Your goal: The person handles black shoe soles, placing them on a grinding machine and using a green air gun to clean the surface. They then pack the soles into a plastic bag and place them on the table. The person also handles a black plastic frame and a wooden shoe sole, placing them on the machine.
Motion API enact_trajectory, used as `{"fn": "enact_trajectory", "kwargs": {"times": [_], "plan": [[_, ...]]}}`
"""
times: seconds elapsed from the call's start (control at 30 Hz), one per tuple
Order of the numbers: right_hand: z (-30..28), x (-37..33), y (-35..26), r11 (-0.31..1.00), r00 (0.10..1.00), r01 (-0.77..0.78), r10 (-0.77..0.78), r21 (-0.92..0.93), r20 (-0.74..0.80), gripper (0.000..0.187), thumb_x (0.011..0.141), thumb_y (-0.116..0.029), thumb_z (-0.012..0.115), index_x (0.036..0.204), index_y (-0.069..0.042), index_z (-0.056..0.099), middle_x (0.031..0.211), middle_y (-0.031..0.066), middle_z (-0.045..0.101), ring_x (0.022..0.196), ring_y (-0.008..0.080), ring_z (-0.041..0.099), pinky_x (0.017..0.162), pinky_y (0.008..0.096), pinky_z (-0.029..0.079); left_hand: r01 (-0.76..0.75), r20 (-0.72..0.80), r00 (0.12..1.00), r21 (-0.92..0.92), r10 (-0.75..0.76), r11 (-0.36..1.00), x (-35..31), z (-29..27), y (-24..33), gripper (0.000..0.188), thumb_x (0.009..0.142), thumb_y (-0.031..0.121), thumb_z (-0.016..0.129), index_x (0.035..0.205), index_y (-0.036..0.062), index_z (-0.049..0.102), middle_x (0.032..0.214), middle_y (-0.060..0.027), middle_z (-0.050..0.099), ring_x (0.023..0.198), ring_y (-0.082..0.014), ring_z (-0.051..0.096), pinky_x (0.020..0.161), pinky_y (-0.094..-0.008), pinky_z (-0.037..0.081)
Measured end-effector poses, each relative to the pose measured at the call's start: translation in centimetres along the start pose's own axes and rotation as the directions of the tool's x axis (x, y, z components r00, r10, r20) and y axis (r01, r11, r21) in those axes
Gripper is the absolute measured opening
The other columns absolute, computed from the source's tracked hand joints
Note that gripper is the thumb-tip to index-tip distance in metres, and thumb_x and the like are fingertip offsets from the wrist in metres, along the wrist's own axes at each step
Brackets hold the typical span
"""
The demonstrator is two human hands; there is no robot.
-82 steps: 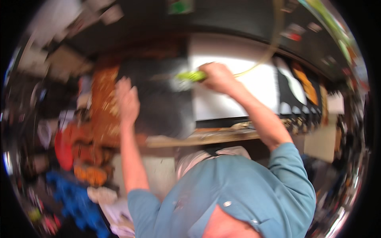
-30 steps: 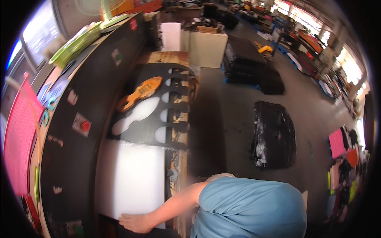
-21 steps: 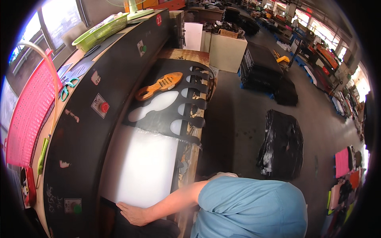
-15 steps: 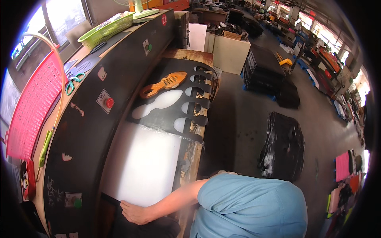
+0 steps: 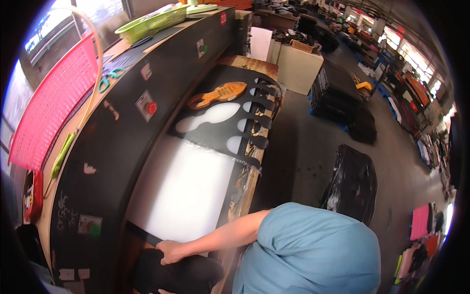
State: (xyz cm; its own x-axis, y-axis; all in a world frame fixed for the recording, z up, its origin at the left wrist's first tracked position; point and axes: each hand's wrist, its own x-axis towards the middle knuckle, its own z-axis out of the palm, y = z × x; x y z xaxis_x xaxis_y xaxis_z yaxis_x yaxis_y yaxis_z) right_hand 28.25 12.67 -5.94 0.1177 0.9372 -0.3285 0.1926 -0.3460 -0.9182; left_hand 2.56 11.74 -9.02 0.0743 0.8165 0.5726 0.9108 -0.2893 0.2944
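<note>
My right hand point(image 5: 169, 251), at the end of a bare arm from a blue sleeve, is closed on the upper edge of a dark, rounded, sheet-like piece point(image 5: 178, 272) at the lower left. Its exact kind is unclear. Of my left hand point(image 5: 165, 291) only some fingertips show at the bottom edge, below the dark piece. Beyond lies a white cutting board point(image 5: 188, 186), bare on its near part. A black sheet point(image 5: 205, 128) with a sole-shaped opening and scalloped cut-outs covers its far part. An orange sole-shaped cutting die point(image 5: 218, 95) rests on that sheet.
The long black machine beam point(image 5: 117, 147) runs along the left, with a red button point(image 5: 151, 108) and green ones. On its top ledge are a pink basket point(image 5: 54, 103), teal scissors point(image 5: 110, 80) and a green basket point(image 5: 152, 24). Black sheet stacks point(image 5: 350, 183) stand on the right-hand floor.
The whole view has shifted, so the machine and board appear farther right. My right hand has drawn away from the white board's near corner, over the dark piece. Fingertips now show at the bottom edge.
</note>
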Motion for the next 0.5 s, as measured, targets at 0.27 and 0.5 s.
{"fn": "enact_trajectory", "kwargs": {"times": [0.27,0.5], "plan": [[3.6,-1.8,0.1,0.897,0.975,0.071,-0.154,0.437,0.158,0.071,0.08,-0.028,0.083,0.139,0.0,0.052,0.128,0.021,0.068,0.121,0.0316,0.066,0.102,0.0412,0.053,0.134,0.051,0.991,-0.215,-0.126,0.967,1.3,-2.1,2.4,0.046,0.108,0.022,0.063,0.14,-0.0107,0.061,0.143,-0.0331,0.061,0.133,-0.0471,0.058,0.116,-0.0507,0.043],[7.4,-1.0,-1.9,0.948,0.99,0.095,-0.122,0.302,0.073,0.091,0.073,-0.037,0.087,0.145,-0.001,0.043,0.126,0.0247,0.067,0.121,0.037,0.066,0.103,0.042,0.052,0.541,0.21,0.84,-0.235,-0.501,0.808,2.1,-3.8,7.0,0.049,0.105,0.011,0.062,0.149,-0.0078,0.055,0.148,-0.0295,0.06,0.136,-0.0394,0.058,0.118,-0.0417,0.042]]}}
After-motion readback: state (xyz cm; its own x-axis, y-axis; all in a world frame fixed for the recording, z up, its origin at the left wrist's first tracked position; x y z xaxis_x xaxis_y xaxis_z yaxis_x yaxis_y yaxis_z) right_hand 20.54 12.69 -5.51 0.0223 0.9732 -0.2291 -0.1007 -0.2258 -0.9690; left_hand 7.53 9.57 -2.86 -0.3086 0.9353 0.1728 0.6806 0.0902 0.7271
